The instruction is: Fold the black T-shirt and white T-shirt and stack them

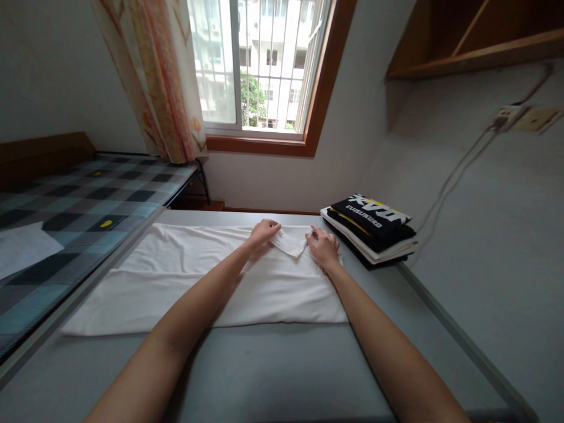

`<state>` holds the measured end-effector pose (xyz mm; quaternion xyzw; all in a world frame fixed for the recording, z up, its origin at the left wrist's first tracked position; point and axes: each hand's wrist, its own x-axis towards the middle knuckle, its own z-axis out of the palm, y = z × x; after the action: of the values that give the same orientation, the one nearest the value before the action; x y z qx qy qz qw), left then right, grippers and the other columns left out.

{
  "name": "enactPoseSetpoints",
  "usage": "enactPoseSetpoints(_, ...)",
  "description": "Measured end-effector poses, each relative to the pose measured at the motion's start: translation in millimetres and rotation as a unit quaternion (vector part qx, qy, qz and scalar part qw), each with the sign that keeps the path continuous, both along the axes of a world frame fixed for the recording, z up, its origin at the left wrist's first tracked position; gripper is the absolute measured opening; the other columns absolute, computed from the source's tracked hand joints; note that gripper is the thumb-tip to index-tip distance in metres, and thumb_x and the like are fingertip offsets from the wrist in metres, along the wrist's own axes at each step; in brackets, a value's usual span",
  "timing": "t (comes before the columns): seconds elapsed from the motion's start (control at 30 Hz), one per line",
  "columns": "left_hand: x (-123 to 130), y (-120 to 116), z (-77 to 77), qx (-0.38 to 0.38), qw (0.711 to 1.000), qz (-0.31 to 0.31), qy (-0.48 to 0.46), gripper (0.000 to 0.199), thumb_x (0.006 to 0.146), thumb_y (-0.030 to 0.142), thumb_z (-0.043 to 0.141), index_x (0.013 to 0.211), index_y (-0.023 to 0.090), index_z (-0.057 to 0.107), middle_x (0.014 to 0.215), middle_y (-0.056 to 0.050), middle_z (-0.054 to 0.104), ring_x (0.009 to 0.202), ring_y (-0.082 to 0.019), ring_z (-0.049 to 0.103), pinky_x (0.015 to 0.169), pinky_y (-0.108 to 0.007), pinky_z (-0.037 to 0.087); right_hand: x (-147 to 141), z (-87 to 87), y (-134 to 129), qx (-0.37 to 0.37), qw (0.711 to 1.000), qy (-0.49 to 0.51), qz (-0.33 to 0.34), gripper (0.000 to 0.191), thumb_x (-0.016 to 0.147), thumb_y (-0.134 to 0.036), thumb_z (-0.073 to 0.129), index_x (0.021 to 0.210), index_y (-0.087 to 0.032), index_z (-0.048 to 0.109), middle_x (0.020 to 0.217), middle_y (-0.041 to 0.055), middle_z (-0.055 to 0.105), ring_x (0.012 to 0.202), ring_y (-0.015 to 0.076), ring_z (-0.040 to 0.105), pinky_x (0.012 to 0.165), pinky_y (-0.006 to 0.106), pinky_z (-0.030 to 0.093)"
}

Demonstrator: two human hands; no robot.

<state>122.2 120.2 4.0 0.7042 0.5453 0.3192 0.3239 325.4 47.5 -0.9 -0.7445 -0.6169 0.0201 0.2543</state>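
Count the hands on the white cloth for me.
2: the left hand at the small flap, the right hand toward the right end of the white cloth, near the folded stack.

- White cloth [273, 299]: thin, soft fabric; matt, with fine wrinkles.
- Table [282, 370]: smooth grey top, low sheen; core material cannot be told.
- Stack of clothes [370, 232]: matt fabric; smooth, flat printed lettering on the top piece.
- Mattress [118, 187]: checked cloth cover, smooth.
- Sheet [26, 247]: white paper, matt.
- Curtain [161, 76]: printed cloth, softly pleated.
- Window frame [315, 106]: brown wood, smooth finish.
- Window bars [269, 59]: slim metal.
- Shelf [476, 59]: brown wood, visible grain.
- Socket [535, 119]: smooth plastic.
- Cable [453, 158]: plastic-sheathed.
- Wall [282, 182]: matt, painted.
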Motion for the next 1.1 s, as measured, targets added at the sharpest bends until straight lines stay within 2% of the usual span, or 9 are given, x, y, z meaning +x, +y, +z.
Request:
enactPoseSetpoints(0.23, -4, -6, -5.1, 0.040, 0.998, 0.036, 0.009, 0.029, 0.084, 0.019, 0.056, 0.105, 0.016, 0.075, 0.111, -0.010, 0.074, 0.098, -0.022, 0.068, 0.091, -0.032, 0.050, 4, -9.5, 3, 0.024, 0.999, -0.003, 0.040, 0.041, 0.090, -0.036, 0.053, 0.126, -0.020, 0.063, 0.133, 0.0124, 0.060, 0.118, 0.0332, 0.047, 0.096, 0.044, 0.034)
enactPoseSetpoints(0.4, -8, -2, -4.8, 0.048, 0.998, 0.035, -0.010, 0.028, 0.082, 0.018, 0.058, 0.105, 0.015, 0.075, 0.103, -0.009, 0.075, 0.094, -0.021, 0.069, 0.088, -0.031, 0.052, 5, -11.0, 1, 0.050, 0.998, 0.000, 0.035, 0.036, 0.090, -0.033, 0.052, 0.121, -0.019, 0.066, 0.121, 0.0157, 0.065, 0.108, 0.0318, 0.050, 0.090, 0.042, 0.035)
enactPoseSetpoints(0.53, -10, -1, -2.5, 0.045, 0.999, 0.013, -0.010, 0.026, 0.079, 0.016, 0.062, 0.101, 0.013, 0.075, 0.103, -0.010, 0.075, 0.093, -0.020, 0.069, 0.086, -0.029, 0.053, 1, -4.6, -2, 0.074, 0.996, -0.012, 0.050, 0.031, 0.090, -0.032, 0.054, 0.115, -0.019, 0.067, 0.101, 0.0119, 0.069, 0.097, 0.0278, 0.054, 0.085, 0.038, 0.034)
enactPoseSetpoints(0.6, -11, -2, -1.0, 0.049, 0.999, 0.006, -0.007, 0.026, 0.078, 0.014, 0.062, 0.101, 0.013, 0.075, 0.106, -0.010, 0.074, 0.096, -0.019, 0.068, 0.089, -0.028, 0.052, -2, -0.7, -5, 0.086, 0.992, -0.021, 0.090, 0.022, 0.091, -0.032, 0.053, 0.099, -0.018, 0.068, 0.086, 0.0081, 0.067, 0.088, 0.0242, 0.056, 0.083, 0.035, 0.034)
enactPoseSetpoints(0.67, -11, -3, -0.1, 0.056, 0.998, 0.002, -0.003, 0.026, 0.078, 0.012, 0.061, 0.100, 0.013, 0.075, 0.107, -0.010, 0.074, 0.100, -0.019, 0.068, 0.093, -0.029, 0.051, -6, 2.3, -8, 0.091, 0.979, -0.036, 0.176, 0.020, 0.091, -0.033, 0.054, 0.082, -0.018, 0.065, 0.079, 0.0050, 0.064, 0.080, 0.0205, 0.055, 0.082, 0.033, 0.034)
enactPoseSetpoints(0.73, -12, -5, -0.2, 0.064, 0.998, 0.000, 0.001, 0.026, 0.078, 0.011, 0.061, 0.100, 0.014, 0.075, 0.108, -0.010, 0.074, 0.102, -0.020, 0.067, 0.095, -0.030, 0.050, -10, 4.2, -12, 0.085, 0.956, -0.059, 0.275, 0.020, 0.088, -0.034, 0.060, 0.075, -0.019, 0.060, 0.077, 0.0033, 0.063, 0.078, 0.0183, 0.054, 0.081, 0.031, 0.034)
enactPoseSetpoints(0.8, -12, -6, -1.7, 0.071, 0.997, -0.003, 0.005, 0.026, 0.080, 0.013, 0.060, 0.102, 0.014, 0.075, 0.109, -0.010, 0.073, 0.097, -0.019, 0.068, 0.093, -0.030, 0.051, -15, 5.6, -16, 0.073, 0.937, -0.081, 0.332, 0.016, 0.083, -0.031, 0.064, 0.074, -0.019, 0.059, 0.076, 0.0021, 0.061, 0.077, 0.0178, 0.053, 0.081, 0.029, 0.035)
enactPoseSetpoints(0.97, -10, -7, -6.9, 0.090, 0.996, 0.010, 0.002, 0.027, 0.083, 0.018, 0.057, 0.104, 0.015, 0.075, 0.108, -0.010, 0.074, 0.086, -0.018, 0.068, 0.092, -0.031, 0.051, -20, 8.3, -20, 0.059, 0.933, -0.097, 0.342, 0.001, 0.076, -0.019, 0.061, 0.077, -0.019, 0.061, 0.073, 0.0010, 0.059, 0.073, 0.0172, 0.051, 0.080, 0.029, 0.035)
enactPoseSetpoints(1.1, -16, -1, -3.5, 0.060, 0.998, -0.024, -0.025, 0.035, 0.080, 0.012, 0.053, 0.108, 0.013, 0.074, 0.105, -0.009, 0.075, 0.086, -0.017, 0.068, 0.085, -0.029, 0.053, -18, 8.0, -19, 0.057, 0.934, -0.081, 0.344, 0.009, 0.073, -0.014, 0.057, 0.079, -0.019, 0.061, 0.072, 0.0000, 0.058, 0.071, 0.0167, 0.051, 0.080, 0.029, 0.036)
